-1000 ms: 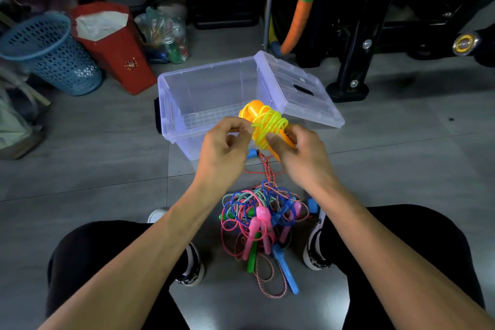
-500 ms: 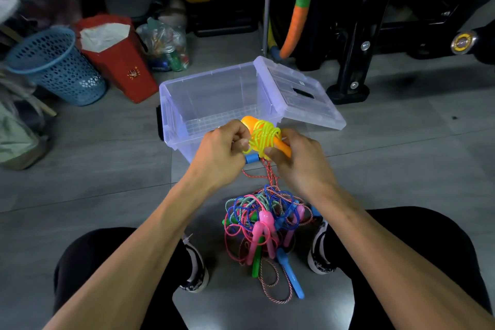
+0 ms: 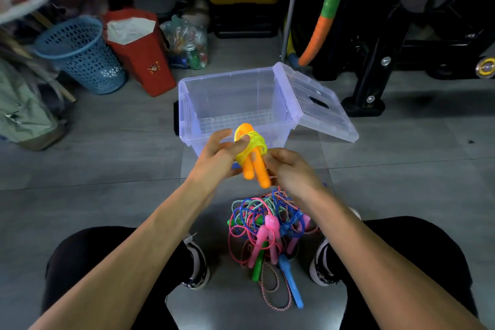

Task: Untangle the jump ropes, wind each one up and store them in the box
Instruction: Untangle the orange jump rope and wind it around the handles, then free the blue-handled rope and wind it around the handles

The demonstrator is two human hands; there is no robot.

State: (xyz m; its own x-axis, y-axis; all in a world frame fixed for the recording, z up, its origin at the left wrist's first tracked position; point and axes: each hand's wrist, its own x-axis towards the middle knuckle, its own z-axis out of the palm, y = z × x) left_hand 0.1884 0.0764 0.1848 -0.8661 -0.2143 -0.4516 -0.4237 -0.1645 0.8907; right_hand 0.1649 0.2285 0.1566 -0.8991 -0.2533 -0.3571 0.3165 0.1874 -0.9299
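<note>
The bundle tips: a second ago the orange-handled jump rope with its yellow-green cord [image 3: 251, 153] lay across the hands, and now its two handles point down, the cord wound tight round their upper ends. That reads as a finished coil, ready for storing. The left hand [image 3: 218, 154] has loosened, fingers half spread, thumb pressing the wrapped cord; the right hand [image 3: 288, 166] pinches the bundle from the other side, though exactly which part it holds is hidden. The bundle hangs just in front of the clear plastic storage box [image 3: 187, 104], which holds nothing I can see, its one clear lid [image 3: 321, 107] lying open at the right side.

Counting: one rope wound, none stored. On the grey tiled floor [image 3: 107, 169] between the two black-and-white shoes, one tangled heap of coloured ropes [image 3: 270, 233] waits: pink, blue, green handles, a red-and-white twisted cord. How many ropes make it up, I cannot tell.
</note>
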